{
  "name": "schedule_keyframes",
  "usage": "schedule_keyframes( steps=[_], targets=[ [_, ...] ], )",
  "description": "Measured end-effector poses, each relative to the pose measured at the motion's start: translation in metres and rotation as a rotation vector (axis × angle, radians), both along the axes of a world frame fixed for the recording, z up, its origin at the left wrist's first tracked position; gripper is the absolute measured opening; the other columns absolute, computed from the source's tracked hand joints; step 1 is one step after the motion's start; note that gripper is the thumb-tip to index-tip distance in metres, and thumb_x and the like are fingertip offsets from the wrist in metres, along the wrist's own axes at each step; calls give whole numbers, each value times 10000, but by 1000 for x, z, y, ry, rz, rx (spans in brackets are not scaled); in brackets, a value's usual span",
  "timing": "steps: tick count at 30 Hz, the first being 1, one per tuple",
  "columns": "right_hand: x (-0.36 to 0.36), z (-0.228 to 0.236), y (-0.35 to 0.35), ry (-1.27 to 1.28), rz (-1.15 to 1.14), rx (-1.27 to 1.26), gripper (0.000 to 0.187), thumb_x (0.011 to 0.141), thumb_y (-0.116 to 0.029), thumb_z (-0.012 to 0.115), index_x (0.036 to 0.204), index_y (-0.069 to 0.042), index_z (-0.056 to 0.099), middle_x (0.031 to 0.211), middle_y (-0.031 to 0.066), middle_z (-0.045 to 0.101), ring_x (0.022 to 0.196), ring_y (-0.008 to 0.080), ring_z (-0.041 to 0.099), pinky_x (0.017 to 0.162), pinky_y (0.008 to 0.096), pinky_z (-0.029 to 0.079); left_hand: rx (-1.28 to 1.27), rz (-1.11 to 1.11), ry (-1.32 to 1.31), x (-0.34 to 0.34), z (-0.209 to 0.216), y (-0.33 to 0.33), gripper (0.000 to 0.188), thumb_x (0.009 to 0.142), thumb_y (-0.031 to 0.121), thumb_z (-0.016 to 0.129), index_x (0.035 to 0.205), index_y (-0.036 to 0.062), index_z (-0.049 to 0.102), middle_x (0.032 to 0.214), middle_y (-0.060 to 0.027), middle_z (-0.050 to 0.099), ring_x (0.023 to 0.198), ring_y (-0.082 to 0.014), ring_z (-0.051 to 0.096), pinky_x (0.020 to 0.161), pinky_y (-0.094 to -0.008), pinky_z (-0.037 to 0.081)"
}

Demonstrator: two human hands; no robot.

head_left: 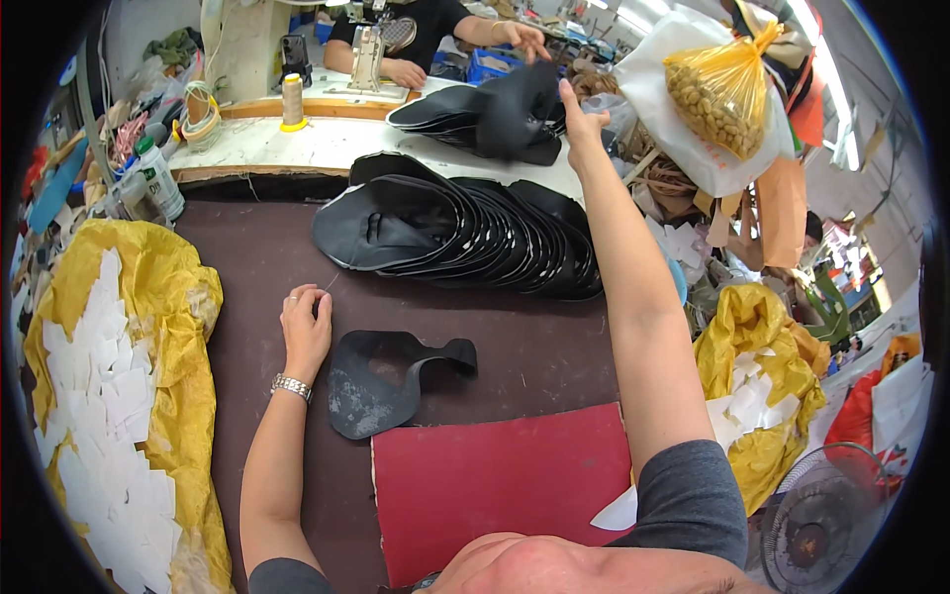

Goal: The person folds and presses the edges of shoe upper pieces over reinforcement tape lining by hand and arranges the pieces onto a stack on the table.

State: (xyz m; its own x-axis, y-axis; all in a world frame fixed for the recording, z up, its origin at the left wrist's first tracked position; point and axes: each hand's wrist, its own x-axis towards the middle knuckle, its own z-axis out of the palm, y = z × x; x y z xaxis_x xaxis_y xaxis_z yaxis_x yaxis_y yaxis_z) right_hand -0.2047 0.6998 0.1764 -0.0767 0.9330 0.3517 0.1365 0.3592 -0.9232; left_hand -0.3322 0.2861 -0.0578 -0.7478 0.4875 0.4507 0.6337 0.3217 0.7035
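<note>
At the far side, my right hand (586, 121) reaches over the white machine table and grips a black shoe-upper piece (520, 109), which is blurred. The fingers behind it are hidden. That piece is over a small pile of black uppers (435, 111). Nearer, a long overlapping row of black shoe uppers (396, 223) lies on the dark brown table. My left hand (306, 325) rests on the table left of this row, fingers curled in, with nothing visible in them. A single curved black upper piece (371, 396) with chalky marks lies beside my left wrist.
A co-worker's hands (520, 40) are by a sewing machine (367, 59) across the table. A thread cone (293, 102) stands there. A red board (505, 490) lies near me. Yellow sacks with white scraps (198, 327) flank the table; a fan (821, 525) stands at right.
</note>
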Motion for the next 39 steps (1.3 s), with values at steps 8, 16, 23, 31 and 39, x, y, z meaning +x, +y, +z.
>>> schedule_keyframes(
  steps=[8, 16, 23, 31, 39],
  targets=[
    [-26, -60, -38, -369, 144, 225, 1053, 670, -622, 752, 1366, 35, 314, 1391, 296, 386, 1291, 408, 407, 1062, 462, 344, 3, -10, 13, -3, 2, -2, 147, 888, 169, 607, 948, 41, 647, 1141, -112, 618, 1071, -297, 554, 934, -412, 404],
    [12, -70, -80, -651, 308, 622, 444, 705, -400, 791, 931, -33, 685, 792, 186, 682, 850, 373, 659, 833, 425, 467, 14, -26, 25, -1, 1, 5, 131, 876, 153, 610, 924, 37, 649, 1115, -117, 632, 1045, -304, 570, 921, -411, 426],
    [186, -11, -202, -897, 488, 658, 391, 680, -296, 805, 751, -15, 542, 710, 175, 610, 752, 395, 612, 664, 452, 477, 130, -88, -82, -6, 1, 1, 126, 835, 113, 668, 901, 8, 649, 991, -117, 666, 958, -271, 637, 868, -349, 483],
    [360, -101, -305, -1179, 615, 579, 278, 709, -211, 756, 765, -77, 518, 721, 80, 590, 744, 273, 604, 705, 388, 425, 150, -238, -175, 24, 37, -14, 173, 895, 97, 629, 1046, 18, 658, 1019, -69, 652, 924, -140, 607, 846, -276, 476],
    [384, -145, -345, -1082, 441, 769, 83, 710, -111, 611, 729, -104, 531, 673, 36, 525, 668, 210, 538, 653, 342, 387, 12, -789, 62, 274, 100, -28, 296, 841, 24, 640, 1134, 14, 603, 1180, -133, 599, 1091, -262, 591, 917, -354, 471]
  ],
)
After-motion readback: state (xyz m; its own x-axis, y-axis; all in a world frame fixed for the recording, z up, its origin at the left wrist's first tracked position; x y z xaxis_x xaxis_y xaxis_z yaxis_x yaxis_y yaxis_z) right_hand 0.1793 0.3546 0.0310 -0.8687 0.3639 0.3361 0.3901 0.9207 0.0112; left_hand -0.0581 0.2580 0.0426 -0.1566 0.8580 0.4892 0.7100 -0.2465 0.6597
